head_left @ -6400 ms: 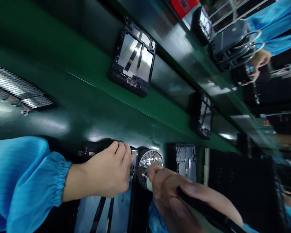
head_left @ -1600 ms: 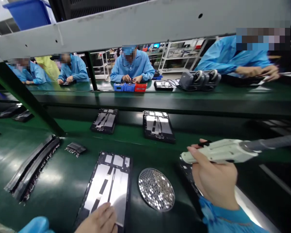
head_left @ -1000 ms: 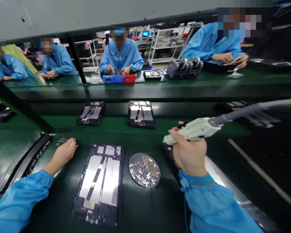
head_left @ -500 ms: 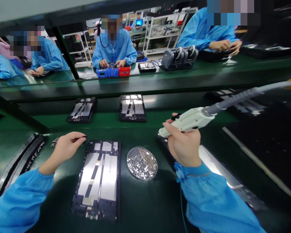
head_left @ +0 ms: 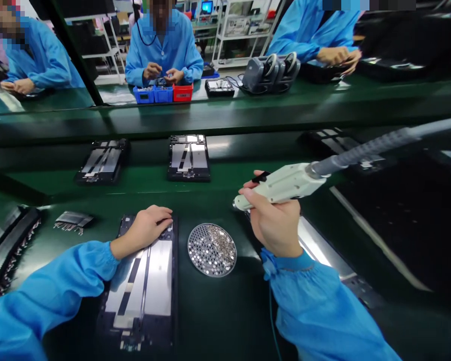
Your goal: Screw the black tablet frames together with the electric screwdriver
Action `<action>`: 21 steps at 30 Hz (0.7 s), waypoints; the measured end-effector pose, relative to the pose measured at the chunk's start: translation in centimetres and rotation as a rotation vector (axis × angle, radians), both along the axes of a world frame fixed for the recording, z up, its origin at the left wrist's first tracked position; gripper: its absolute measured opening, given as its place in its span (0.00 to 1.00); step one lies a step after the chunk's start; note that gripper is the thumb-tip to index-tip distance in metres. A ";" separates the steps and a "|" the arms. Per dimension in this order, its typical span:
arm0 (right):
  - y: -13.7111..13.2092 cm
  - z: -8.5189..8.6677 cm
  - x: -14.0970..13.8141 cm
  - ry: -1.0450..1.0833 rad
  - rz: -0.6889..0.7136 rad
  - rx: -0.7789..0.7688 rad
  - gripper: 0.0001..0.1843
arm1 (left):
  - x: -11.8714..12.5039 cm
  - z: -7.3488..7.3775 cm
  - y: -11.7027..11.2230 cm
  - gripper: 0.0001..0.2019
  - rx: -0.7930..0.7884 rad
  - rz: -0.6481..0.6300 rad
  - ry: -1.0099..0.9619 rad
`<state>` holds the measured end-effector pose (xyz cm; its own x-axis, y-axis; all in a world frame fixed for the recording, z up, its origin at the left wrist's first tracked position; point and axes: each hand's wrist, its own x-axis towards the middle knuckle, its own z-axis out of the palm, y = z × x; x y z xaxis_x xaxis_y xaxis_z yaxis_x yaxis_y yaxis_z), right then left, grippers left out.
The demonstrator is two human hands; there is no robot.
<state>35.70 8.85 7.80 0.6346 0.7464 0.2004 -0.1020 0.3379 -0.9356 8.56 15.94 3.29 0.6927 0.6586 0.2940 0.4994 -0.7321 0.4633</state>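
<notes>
Scanning left to right, we note a small fan of grey metal strips [head_left: 73, 220] on the glossy green bench [head_left: 218, 321]. Our left hand [head_left: 147, 230] rests, fingers curled, on the top edge of the black-framed silver tablet chassis [head_left: 143, 291]; whether it pinches anything we cannot tell. Beside it sits the round perforated screw tray [head_left: 212, 249]. Our right hand [head_left: 274, 220] grips the cream electric screwdriver [head_left: 281, 186], its tip hidden. Blue-coated co-workers [head_left: 165, 45] sit beyond.

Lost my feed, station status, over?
Left hand flat on frame panel, top end. Right hand shut on screwdriver, raised off bench. Screw tray between hands, nothing blocking.
</notes>
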 end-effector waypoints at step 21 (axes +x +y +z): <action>-4.3 0.7 -6.7 -0.245 0.325 -0.027 0.14 | -1.7 -0.6 -6.6 0.26 0.307 -0.192 0.233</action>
